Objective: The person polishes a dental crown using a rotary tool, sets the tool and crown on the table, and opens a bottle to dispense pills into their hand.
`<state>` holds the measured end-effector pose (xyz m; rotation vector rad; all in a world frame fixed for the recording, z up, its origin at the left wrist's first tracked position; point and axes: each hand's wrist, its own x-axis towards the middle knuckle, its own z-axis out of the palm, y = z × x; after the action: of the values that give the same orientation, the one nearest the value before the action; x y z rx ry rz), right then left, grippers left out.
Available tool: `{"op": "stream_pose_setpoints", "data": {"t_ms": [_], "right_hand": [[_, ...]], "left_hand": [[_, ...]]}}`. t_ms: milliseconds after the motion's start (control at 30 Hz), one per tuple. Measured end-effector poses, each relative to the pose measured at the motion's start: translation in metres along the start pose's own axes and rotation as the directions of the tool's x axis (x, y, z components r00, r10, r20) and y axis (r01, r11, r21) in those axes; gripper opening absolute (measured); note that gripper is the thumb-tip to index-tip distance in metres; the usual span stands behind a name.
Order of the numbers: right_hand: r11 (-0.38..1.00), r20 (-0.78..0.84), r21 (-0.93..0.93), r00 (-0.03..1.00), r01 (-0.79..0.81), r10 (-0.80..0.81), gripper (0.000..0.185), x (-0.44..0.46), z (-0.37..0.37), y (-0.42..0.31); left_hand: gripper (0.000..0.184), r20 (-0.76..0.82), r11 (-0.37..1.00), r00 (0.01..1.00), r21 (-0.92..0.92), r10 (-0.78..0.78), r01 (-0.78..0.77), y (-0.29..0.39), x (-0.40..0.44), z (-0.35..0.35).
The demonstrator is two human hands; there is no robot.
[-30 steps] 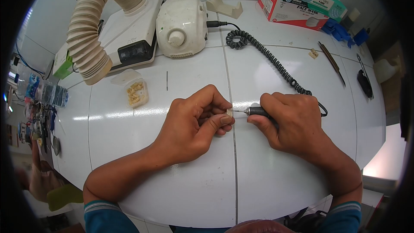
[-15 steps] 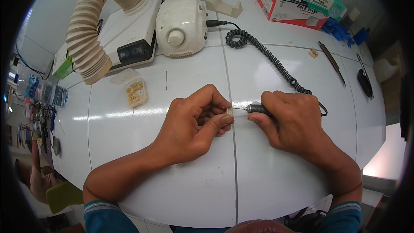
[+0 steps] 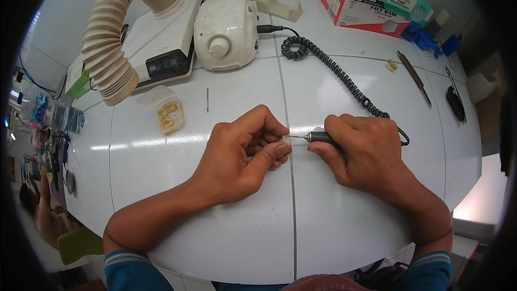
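Observation:
Over the middle of the white tiled table, my left hand (image 3: 245, 153) pinches a small pale piece (image 3: 286, 140) between thumb and fingers. Most of that piece is hidden, and I cannot make out its exact kind. My right hand (image 3: 363, 148) is closed around a dark rotary handpiece (image 3: 321, 137). Its thin metal bur (image 3: 298, 136) points left and meets the pale piece or lies right beside it. A coiled black cord (image 3: 344, 75) links the handpiece to a white control unit (image 3: 226, 32) with a round knob. Several burs stand upright on the unit's top.
A small clear box (image 3: 170, 117) of yellowish tooth-like pieces stands open at left, near a loose thin bur (image 3: 208, 100). A ribbed hose (image 3: 107, 48) arches over the back left. Mask boxes (image 3: 371, 11), a brown-handled tool (image 3: 413, 78) and a black-handled tool (image 3: 455, 99) lie at right.
My right hand and the handpiece have shifted very slightly left toward the pale piece. My left hand stays nearly still. At far left, another person's arm has moved.

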<state>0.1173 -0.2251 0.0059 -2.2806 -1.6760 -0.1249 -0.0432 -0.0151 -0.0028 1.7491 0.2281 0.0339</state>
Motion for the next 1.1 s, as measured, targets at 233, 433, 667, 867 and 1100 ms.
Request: {"op": "stream_pose_setpoints", "data": {"t_ms": [233, 433, 667, 867, 1100], "right_hand": [[1.0, 0.013, -0.009, 1.0, -0.005, 0.005, 0.046, 0.0001, -0.0006, -0.0001], [1.0, 0.009, -0.003, 1.0, 0.004, -0.004, 0.047, 0.0001, -0.0006, 0.0002], [1.0, 0.01, -0.016, 1.0, -0.006, 0.006, 0.047, -0.0005, 0.0005, -0.0006], [1.0, 0.017, -0.023, 1.0, -0.006, 0.007, 0.046, 0.0001, -0.001, -0.0014], [1.0, 0.013, -0.011, 1.0, -0.017, 0.017, 0.044, -0.0003, -0.0005, -0.002]], "left_hand": [[0.014, -0.001, 0.999, 1.0, 0.024, 0.029, -0.029, -0.0024, -0.0002, -0.0003], [0.016, -0.01, 0.998, 0.999, 0.039, 0.047, -0.047, -0.0014, 0.0003, 0.0001], [0.016, -0.018, 0.997, 0.998, 0.058, 0.057, -0.056, -0.0028, 0.0006, -0.0005], [0.016, -0.028, 0.995, 0.998, 0.085, 0.058, -0.055, -0.0026, 0.0005, -0.0009], [0.016, -0.04, 0.995, 0.998, 0.083, 0.05, -0.046, -0.0042, 0.0009, -0.001]]}}
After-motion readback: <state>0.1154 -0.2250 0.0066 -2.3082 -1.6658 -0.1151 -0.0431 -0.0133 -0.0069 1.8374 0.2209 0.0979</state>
